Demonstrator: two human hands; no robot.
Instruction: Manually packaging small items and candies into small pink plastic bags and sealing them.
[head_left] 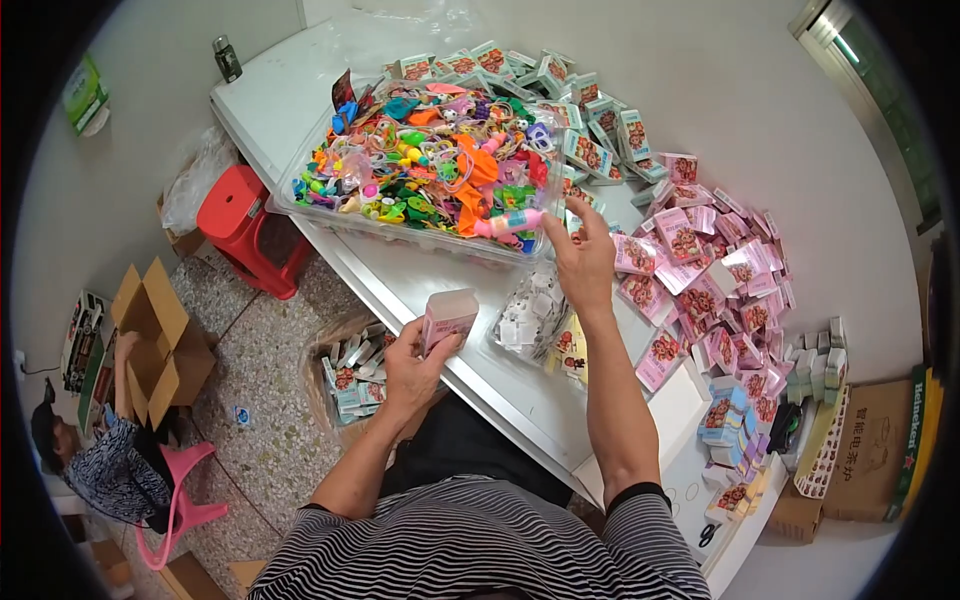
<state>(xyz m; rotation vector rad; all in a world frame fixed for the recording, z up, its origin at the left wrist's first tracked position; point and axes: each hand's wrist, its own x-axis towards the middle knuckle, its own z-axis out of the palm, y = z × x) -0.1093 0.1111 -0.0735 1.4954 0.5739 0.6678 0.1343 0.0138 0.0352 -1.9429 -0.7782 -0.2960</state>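
My left hand [412,372] is closed around a small pink carton [450,312], held upright at the table's near edge. Over the right rim of a clear plastic tub [395,232], the fingers of my right hand [586,262] pinch the end of a small pink toy bottle [514,223] with a pale label. Small colourful toys [430,165] fill the tub: orange, green, yellow and purple pieces lie tangled together. Just below my right hand lies a clear bag of small white packets [530,322], with yellow printed pieces [571,352] beside it, partly hidden by my forearm.
Pink cartons [690,250] are heaped to the right, green-white cartons [590,152] behind the tub. Blue cartons [724,412] and black scissors [707,535] lie at the lower right. A red stool [236,212], an open cardboard box [185,345] and a seated person [110,470] are at left.
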